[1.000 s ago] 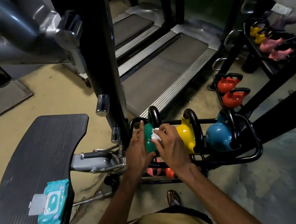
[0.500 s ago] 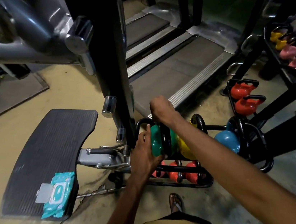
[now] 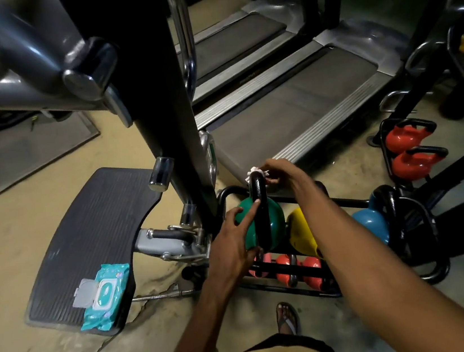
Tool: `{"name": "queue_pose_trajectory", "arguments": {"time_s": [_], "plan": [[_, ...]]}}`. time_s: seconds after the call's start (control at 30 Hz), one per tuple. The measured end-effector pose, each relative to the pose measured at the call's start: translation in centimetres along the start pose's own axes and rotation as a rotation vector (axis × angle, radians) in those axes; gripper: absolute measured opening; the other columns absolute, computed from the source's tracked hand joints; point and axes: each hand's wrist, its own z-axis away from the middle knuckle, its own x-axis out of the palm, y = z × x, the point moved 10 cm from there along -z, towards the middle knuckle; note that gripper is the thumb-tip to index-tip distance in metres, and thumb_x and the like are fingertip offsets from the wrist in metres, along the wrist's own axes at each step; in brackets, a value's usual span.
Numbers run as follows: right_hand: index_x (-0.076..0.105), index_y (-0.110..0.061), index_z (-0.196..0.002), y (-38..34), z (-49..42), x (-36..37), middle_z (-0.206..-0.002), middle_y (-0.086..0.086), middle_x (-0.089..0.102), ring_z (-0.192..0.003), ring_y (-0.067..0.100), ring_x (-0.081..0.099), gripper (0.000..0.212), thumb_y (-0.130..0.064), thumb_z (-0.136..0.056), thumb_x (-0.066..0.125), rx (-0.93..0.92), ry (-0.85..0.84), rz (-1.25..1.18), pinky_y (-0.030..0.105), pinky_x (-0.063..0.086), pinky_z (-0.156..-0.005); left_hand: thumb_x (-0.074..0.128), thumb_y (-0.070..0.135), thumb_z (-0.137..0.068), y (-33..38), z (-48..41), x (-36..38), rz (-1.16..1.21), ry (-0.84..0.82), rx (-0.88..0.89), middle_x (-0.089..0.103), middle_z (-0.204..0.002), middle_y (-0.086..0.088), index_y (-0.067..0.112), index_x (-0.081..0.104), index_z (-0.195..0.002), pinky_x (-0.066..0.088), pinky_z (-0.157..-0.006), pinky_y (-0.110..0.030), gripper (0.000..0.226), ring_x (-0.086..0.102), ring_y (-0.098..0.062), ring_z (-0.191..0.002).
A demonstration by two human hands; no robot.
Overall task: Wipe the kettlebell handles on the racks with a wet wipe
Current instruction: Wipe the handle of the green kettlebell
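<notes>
Listing left to right: wipes pack (image 3: 105, 296) on footplate (image 3: 85, 239); left hand (image 3: 233, 240), fingers spread, bracing green kettlebell (image 3: 260, 222) in low rack (image 3: 422, 239); right hand (image 3: 280, 173) pinching wet wipe (image 3: 253, 171) on handle (image 3: 259, 199) top. Advised: wrap wipe fully, stroke down both sides, keep bell braced.

Dim indoor light, glare on metal, blurred, warped edges

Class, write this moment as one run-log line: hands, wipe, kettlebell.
right hand: presses wipe on handle top | left hand: steadies green kettlebell | stage: wiping
</notes>
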Motion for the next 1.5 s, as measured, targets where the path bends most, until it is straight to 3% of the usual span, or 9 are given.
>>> {"name": "queue_pose_trajectory", "arguments": {"time_s": [0.2,0.3,0.5,0.73,0.9,1.0,1.27,1.37,1.5], "plan": [[0.074,-0.009,-0.089,1.3,-0.3,-0.6,-0.092,0.006,0.071,-0.091,0.021,0.065,0.019,0.007,-0.086,0.065,-0.135,0.164,-0.071,0.033,0.058,-0.082,0.084,0.025,-0.079,0.3,0.1,-0.4,0.023,0.013,0.009,0.019,-0.161,0.002,0.060,0.000,-0.152,0.052,-0.104,-0.043,0.116,0.045,-0.021,-0.138],[0.071,0.002,-0.104,0.2,0.8,-0.9,-0.094,0.007,0.068,-0.089,0.019,0.063,0.015,0.003,-0.090,0.069,-0.282,0.255,-0.003,0.033,0.057,-0.083,0.084,0.026,-0.079,0.3,0.2,-0.6,0.056,0.013,0.016,0.020,-0.161,0.002,0.059,0.004,-0.153,0.052,-0.104,-0.045,0.114,0.044,-0.022,-0.138],[0.069,-0.014,-0.086,-0.2,5.0,-1.3,-0.085,-0.002,0.072,-0.081,0.013,0.069,0.007,-0.019,-0.087,0.075,-0.552,0.462,0.035,0.027,0.056,-0.072,0.085,0.027,-0.077,0.5,0.3,-1.0,0.075,0.015,0.022,0.022,-0.160,0.002,0.057,0.007,-0.153,0.052,-0.104,-0.042,0.113,0.045,-0.021,-0.137],[0.078,-0.007,-0.092,-0.9,2.5,-1.0,-0.089,0.009,0.076,-0.085,0.024,0.073,0.013,-0.002,-0.080,0.077,-0.411,0.454,0.069,0.040,0.061,-0.080,0.086,0.026,-0.075,0.3,0.3,-1.0,0.087,0.016,0.015,0.026,-0.158,0.002,0.056,0.012,-0.154,0.051,-0.104,-0.045,0.113,0.047,-0.021,-0.136],[0.078,-0.018,-0.082,-1.0,5.9,-1.3,-0.082,-0.002,0.076,-0.079,0.012,0.073,0.002,-0.018,-0.084,0.080,-0.491,0.443,0.021,0.035,0.061,-0.077,0.085,0.029,-0.076,0.1,0.3,-0.7,0.075,0.007,0.004,0.023,-0.159,0.002,0.060,0.006,-0.151,0.052,-0.104,-0.045,0.114,0.045,-0.022,-0.137],[0.074,-0.028,-0.078,-0.6,7.1,-1.3,-0.082,-0.002,0.076,-0.082,0.018,0.074,0.010,-0.023,-0.086,0.076,-0.502,0.376,-0.053,0.039,0.061,-0.079,0.086,0.030,-0.076,0.1,0.2,-0.8,0.076,0.016,0.009,0.024,-0.158,0.003,0.057,0.009,-0.153,0.052,-0.103,-0.043,0.112,0.046,-0.021,-0.136],[0.080,-0.007,-0.085,-1.4,3.7,-1.5,-0.083,0.011,0.078,-0.076,0.020,0.072,0.011,-0.018,-0.081,0.082,-0.368,0.336,-0.003,0.050,0.060,-0.082,0.086,0.029,-0.076,0.2,0.3,-0.9,0.073,0.019,0.016,0.022,-0.159,0.002,0.057,0.009,-0.153,0.052,-0.104,-0.044,0.112,0.045,-0.022,-0.137],[0.079,-0.011,-0.086,-2.5,6.8,-1.5,-0.083,0.005,0.077,-0.079,0.017,0.074,0.009,-0.019,-0.083,0.081,-0.484,0.346,0.126,0.044,0.061,-0.081,0.087,0.029,-0.075,0.1,0.3,-0.9,0.096,0.022,0.016,0.024,-0.158,0.002,0.054,0.013,-0.154,0.054,-0.101,-0.045,0.111,0.047,-0.023,-0.135],[0.074,-0.017,-0.093,-0.3,14.6,0.1,-0.094,-0.007,0.068,-0.088,0.001,0.066,0.009,-0.015,-0.086,0.078,-0.649,0.356,0.234,0.017,0.057,-0.078,0.088,0.032,-0.070,-0.2,0.1,-1.0,0.166,0.060,0.011,0.029,-0.155,0.005,0.039,0.017,-0.157,0.054,-0.098,-0.039,0.113,0.052,-0.021,-0.130]]}}
